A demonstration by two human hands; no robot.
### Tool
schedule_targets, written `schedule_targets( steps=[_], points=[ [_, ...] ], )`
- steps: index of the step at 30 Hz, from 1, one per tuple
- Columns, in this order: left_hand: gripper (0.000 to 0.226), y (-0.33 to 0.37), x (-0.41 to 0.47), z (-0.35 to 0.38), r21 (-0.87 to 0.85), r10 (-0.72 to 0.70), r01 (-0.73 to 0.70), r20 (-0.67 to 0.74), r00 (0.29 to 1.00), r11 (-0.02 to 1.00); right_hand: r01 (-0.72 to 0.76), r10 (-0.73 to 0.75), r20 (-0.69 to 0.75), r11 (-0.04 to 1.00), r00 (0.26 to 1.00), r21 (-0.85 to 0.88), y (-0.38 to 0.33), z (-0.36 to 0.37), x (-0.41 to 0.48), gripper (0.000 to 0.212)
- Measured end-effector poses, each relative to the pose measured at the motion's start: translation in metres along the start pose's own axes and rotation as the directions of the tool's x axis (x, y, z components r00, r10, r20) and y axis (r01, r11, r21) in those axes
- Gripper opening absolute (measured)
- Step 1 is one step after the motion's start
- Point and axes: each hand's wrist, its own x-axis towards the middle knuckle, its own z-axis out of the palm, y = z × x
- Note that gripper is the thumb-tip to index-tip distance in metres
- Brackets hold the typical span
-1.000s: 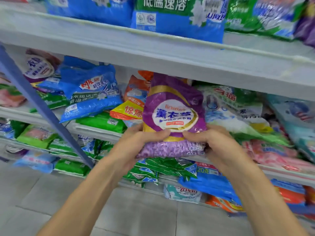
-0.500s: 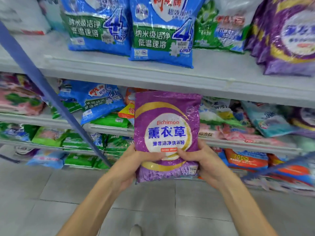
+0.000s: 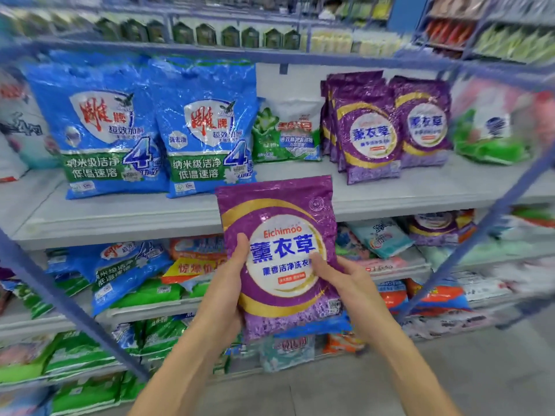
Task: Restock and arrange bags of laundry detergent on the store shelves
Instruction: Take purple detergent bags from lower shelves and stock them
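Note:
A purple detergent bag (image 3: pixel 279 211) with a white and gold round label is held upright in front of the shelves. My left hand (image 3: pixel 223 295) grips its lower left edge, thumb on the label. My right hand (image 3: pixel 351 291) grips its lower right side. The bag's top reaches the front lip of the grey upper shelf (image 3: pixel 120 220). On that shelf stand matching purple bags (image 3: pixel 369 130) in a row at the right, two large blue bags (image 3: pixel 207 130) at the left and a green and white bag (image 3: pixel 286 130) between them.
Lower shelves (image 3: pixel 156 309) hold untidy piles of blue, green, orange and pink bags lying flat. Blue slanted frame bars (image 3: pixel 69 304) cross at left and at right (image 3: pixel 492 217). A green and white bag (image 3: pixel 489 136) lies at the upper shelf's right end. Grey tiled floor (image 3: pixel 450 370) lies below.
Both hands have lifted the purple bag from the lower shelf level up to the upper shelf's front edge. The view has tilted upward, bringing the upper shelf's standing bags into sight.

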Motion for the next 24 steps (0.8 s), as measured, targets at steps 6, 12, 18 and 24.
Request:
schedule_targets(
  steps=[6, 12, 18, 24],
  points=[
    [0.047, 0.027, 0.01, 0.044, 0.015, 0.066, -0.067, 0.036, 0.997, 0.998, 0.043, -0.039, -0.028, 0.989, 0.999, 0.145, -0.014, -0.06, -0.006, 0.021],
    [0.044, 0.03, 0.015, 0.107, 0.039, 0.128, -0.13, 0.055, 0.99, 0.991, 0.103, -0.099, -0.028, 0.984, 0.995, 0.149, -0.028, -0.12, 0.003, 0.041],
    [0.041, 0.015, 0.02, 0.176, 0.059, 0.151, -0.154, 0.046, 0.987, 0.986, 0.184, -0.185, 0.045, 0.983, 0.982, 0.021, -0.051, -0.191, 0.014, 0.036],
    [0.045, -0.003, 0.029, 0.225, 0.053, 0.148, -0.149, 0.014, 0.989, 0.987, 0.211, -0.207, 0.072, 0.976, 0.976, -0.053, -0.07, -0.243, 0.026, 0.046]
  ],
)
